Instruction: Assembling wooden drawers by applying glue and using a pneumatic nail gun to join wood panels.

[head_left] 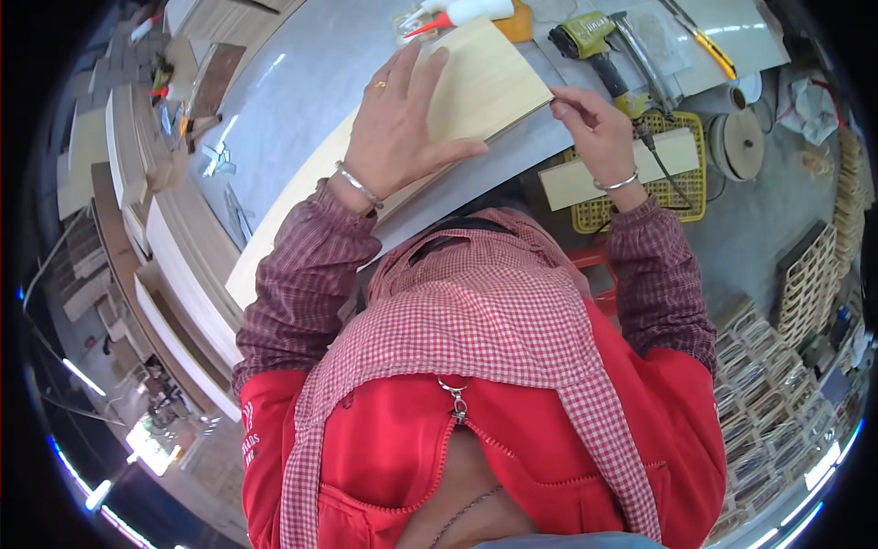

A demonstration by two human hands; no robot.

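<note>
Long pale wood panel [457, 101] lies flat on the grey worktop [302, 73], one end overhanging the near edge. Left hand [398, 123] is pressed open-palmed on its face; nothing is clasped. Right hand [594, 128] is pinched on the panel's right corner edge. Panel judged stiff, light, smooth-faced, likely slippery; best gripped by the long edges, corners prone to chipping.

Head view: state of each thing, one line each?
Wooden board: flat on the bench, pinned.
Left hand: open, palm down on the board.
Right hand: fingers pinched at the board's corner edge.
Glue bottle: lying on its side.
Cordless drill: lying down, untouched.
</note>
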